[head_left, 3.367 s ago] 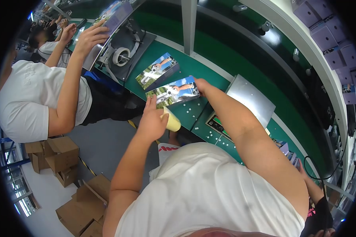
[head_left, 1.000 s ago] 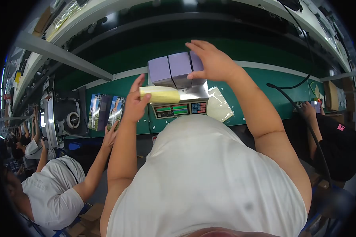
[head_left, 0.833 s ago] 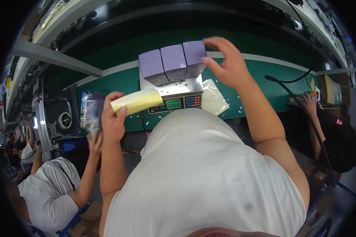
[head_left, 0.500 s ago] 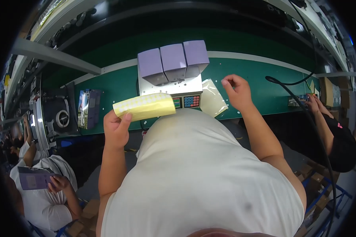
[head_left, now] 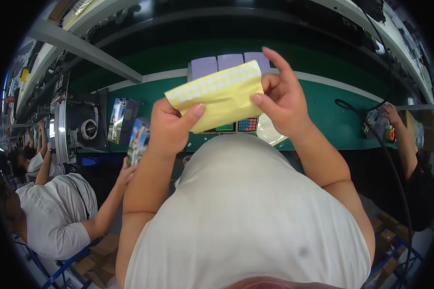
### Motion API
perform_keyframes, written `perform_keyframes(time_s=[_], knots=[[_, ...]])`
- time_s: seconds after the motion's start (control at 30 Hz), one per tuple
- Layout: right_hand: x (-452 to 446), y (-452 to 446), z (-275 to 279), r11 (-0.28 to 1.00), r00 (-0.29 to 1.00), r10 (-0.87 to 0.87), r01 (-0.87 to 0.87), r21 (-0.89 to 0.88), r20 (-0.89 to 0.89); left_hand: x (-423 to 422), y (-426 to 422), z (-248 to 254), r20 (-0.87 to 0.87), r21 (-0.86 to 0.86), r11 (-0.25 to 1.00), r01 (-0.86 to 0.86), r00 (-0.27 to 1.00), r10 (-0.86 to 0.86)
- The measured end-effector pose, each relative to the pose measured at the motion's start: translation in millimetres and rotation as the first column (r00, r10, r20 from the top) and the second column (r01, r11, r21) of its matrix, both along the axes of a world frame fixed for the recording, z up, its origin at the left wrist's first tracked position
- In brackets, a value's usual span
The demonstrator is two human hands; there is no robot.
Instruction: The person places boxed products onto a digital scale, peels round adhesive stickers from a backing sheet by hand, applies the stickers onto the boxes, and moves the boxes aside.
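Note:
A yellow sheet (head_left: pixel 222 103) with rows of pale round stickers along its upper edge is stretched between my hands. My left hand (head_left: pixel 173 123) pinches its left end, thumb on the front. At its right end my right hand (head_left: pixel 284 98) grips the edge between thumb and bent fingers, index finger raised. Behind the sheet stand three purple boxes (head_left: pixel 230 61), their lower parts hidden by it. The scale's keypad (head_left: pixel 247 124) and part of its display show below the sheet. A pale glossy sheet (head_left: pixel 271 132) lies right of the scale.
On the left, a co-worker's hand (head_left: pixel 126 172) holds a printed box (head_left: pixel 139 139) near my left forearm; more boxes (head_left: pixel 123 120) lie behind it. Another co-worker's hand (head_left: pixel 391 115) is at the far right. A black cable (head_left: pixel 371 127) hangs over the green table (head_left: pixel 323 115).
My right hand has moved left and up from the table and taken hold of the yellow sheet's right end. My left hand has raised the sheet and moved right. The left co-worker's hand now holds a printed box near the table.

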State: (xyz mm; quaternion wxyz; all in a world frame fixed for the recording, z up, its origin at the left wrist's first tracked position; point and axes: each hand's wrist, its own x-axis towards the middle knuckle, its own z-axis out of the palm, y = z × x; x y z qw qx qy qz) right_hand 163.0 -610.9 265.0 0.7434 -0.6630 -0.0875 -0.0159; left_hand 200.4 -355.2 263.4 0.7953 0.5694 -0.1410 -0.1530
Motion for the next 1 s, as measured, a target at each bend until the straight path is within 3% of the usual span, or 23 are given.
perform_keyframes(time_s=[0.07,0.1,0.17,0.2,0.3,0.4,0.53,0.73,1.0], knots=[[3,-1,-3,0.999,0.999,-0.032,0.032,-0.027,0.000,-5,0,-8,-0.003,0.053,0.998,-0.022,1.000,0.022],[4,-2,-4,0.961,0.984,-0.128,0.154,-0.232,0.124,-10,1,-13,-0.023,0.111,0.993,-0.036,0.999,0.039],[5,-3,-4,0.722,0.886,-0.226,0.431,-0.541,0.404,-12,0,-16,-0.043,0.166,0.985,-0.051,0.997,0.059],[5,-2,1,0.722,0.886,-0.225,0.431,-0.542,0.406,-13,-1,-18,-0.019,0.201,0.979,-0.043,0.999,0.048],[6,6,25,0.693,0.788,0.096,0.386,-0.609,0.608,-15,-5,-16,0.022,0.273,0.962,-0.018,1.000,0.012],[12,28,30,0.666,0.759,0.192,0.364,-0.650,0.622,-14,-13,-3,0.215,0.440,0.894,-0.083,0.977,-0.015],[22,37,26,0.609,0.717,0.332,0.333,-0.720,0.613,-13,-13,4,0.300,0.607,0.788,-0.102,0.948,-0.108],[28,41,20,0.541,0.690,0.465,0.275,-0.795,0.555,-8,-5,-4,0.375,0.650,0.753,-0.105,0.906,-0.197],[52,40,4,0.659,0.667,0.433,0.225,-0.718,0.606,-12,8,-22,0.335,0.693,0.710,-0.121,0.927,-0.169]])
